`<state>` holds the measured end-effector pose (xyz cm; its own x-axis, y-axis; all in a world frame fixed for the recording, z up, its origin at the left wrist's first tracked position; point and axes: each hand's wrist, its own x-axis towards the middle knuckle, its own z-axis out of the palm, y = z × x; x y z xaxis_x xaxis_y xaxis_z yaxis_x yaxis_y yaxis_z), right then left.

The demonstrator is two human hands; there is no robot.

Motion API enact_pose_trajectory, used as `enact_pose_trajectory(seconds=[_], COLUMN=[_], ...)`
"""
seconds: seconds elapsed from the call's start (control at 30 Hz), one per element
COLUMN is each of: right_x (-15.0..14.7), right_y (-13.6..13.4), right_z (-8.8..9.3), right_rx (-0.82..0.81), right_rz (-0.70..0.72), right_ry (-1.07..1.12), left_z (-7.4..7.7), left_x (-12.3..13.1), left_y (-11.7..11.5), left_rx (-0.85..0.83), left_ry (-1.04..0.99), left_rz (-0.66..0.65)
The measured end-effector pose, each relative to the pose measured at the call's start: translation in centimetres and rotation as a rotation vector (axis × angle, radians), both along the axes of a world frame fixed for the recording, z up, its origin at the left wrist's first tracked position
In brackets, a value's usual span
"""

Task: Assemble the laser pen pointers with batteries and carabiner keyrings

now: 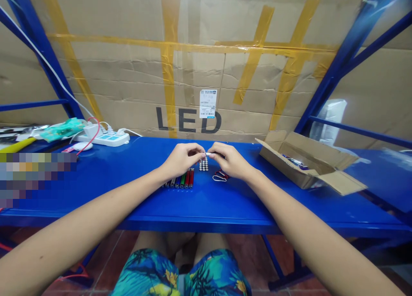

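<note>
From the head view, we see the left hand (184, 159) and the right hand (228, 159) meeting over the blue table (206, 208), closer to its far edge than its near one. Thumb and fingertips of each are pinched narrow on a slim silvery piece (208, 154), held between them; it is probably a small tube, though it is too small for us to be sure. Just below sit rows of small round silvery pieces (204, 164), with coloured tubes (186, 180) lined up beside them, towards the near edge, and metal clips (220, 176) under the right hand. An open carton (298, 162) stands towards the table's right end, and a white power strip (107, 138) lies by the far left corner. Behind the far edge, we read "LED" in black on a taped cardboard sheet (135, 81); its white label (208, 102) carries a barcode and print too fine for us to read.
</note>
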<state>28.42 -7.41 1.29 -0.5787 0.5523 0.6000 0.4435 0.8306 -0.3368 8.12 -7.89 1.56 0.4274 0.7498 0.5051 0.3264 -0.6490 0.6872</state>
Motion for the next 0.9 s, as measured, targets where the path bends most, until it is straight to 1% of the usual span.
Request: enact_pose_trajectory(seconds=[0.1, 0.2, 0.27, 0.4, 0.5, 0.6, 0.73, 0.8, 0.9], right_x=[-0.13, -0.16, -0.14, -0.17, -0.25, -0.28, -0.25, -0.23, -0.18], right_y=[-0.15, -0.22, -0.23, -0.33, -0.46, -0.52, -0.47, -0.5, -0.65], right_z=[-0.15, -0.23, -0.16, 0.14, 0.24, 0.09, -0.14, -0.09, 0.13], right_rx=[-0.01, -0.003, 0.003, -0.012, -0.019, -0.021, -0.034, -0.007, 0.061], right_rz=[-0.035, -0.066, -0.057, -0.014, -0.008, -0.022, -0.064, -0.063, -0.039], right_ry=[0.027, 0.071, 0.083, 0.063, 0.041, 0.031, 0.077, 0.077, 0.01], left_z=[-0.19, -0.36, -0.41, -0.39, -0.35, -0.3, -0.2, -0.13, -0.03], left_x=[0.01, -0.01, -0.04, -0.06, -0.02, 0.01, -0.06, -0.12, -0.2], left_y=[0.16, 0.33, 0.34, 0.21, 0.15, 0.18, 0.33, 0.43, 0.53], left_rx=[0.034, 0.027, 0.025, 0.074, 0.094, 0.084, 0.051, 0.041, 0.033], left_ry=[0.019, 0.027, 0.033, 0.055, 0.057, 0.042, 0.036, 0.049, 0.048], left_rz=[0.002, -0.008, -0.006, 0.011, 0.016, 0.007, -0.004, -0.019, -0.038])
